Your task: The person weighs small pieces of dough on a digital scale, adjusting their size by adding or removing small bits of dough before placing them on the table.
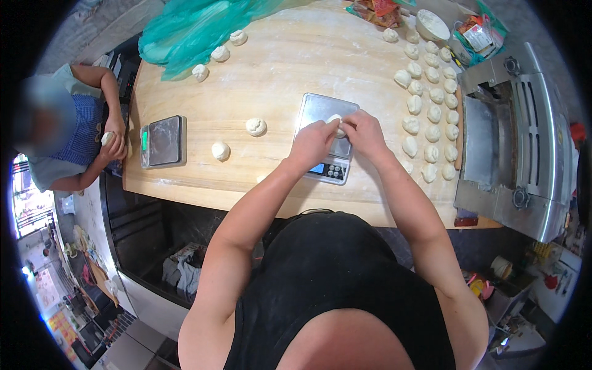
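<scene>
A digital kitchen scale (pixel 308 110) with a metal platform and a lit display lies before me on the floured wooden work table (pixel 300 60). Over its platform, a piece of white dough (pixel 339 131) is held between the fingertips of my left hand (pixel 316 141) and my right hand (pixel 366 134). My fingers partly cover the dough, so I cannot tell whether it touches the platform. Two dough balls, a nearer one (pixel 220 151) and a farther one (pixel 255 126), sit left of the scale. Rows of dough balls (pixel 433 114) stand to the right.
A second scale (pixel 164 141) lies at the table's left end, where a co-worker (pixel 88 125) holds dough. Green plastic sheeting (pixel 194 34) covers the far left corner. A steel dough-rolling machine (pixel 513 138) borders the right side. A white bowl (pixel 432 25) stands at the far right.
</scene>
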Demonstrator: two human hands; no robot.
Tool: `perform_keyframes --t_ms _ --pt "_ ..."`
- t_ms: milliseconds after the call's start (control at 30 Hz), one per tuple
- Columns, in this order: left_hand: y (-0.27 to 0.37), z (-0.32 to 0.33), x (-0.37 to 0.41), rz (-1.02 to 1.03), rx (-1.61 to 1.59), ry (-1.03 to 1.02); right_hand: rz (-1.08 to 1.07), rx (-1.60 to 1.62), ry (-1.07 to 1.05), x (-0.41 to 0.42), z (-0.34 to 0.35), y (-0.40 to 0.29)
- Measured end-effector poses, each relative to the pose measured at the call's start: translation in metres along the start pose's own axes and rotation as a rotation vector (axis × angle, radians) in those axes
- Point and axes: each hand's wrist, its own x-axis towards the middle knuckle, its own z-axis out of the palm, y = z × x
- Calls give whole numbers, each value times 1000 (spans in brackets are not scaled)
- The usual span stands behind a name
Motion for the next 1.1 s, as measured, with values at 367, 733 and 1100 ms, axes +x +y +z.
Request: perform_keyframes --t_ms 367,733,1100 --pt "23 -23 11 -605 -990 54 250 786 -179 -1 -35 -27" --pt "22 -40 8 -685 -1252 -146 68 762 -74 -2 -33 -40" --pt "22 -40 7 -717 -1458 -206 59 710 -12 -6 -30 -38"
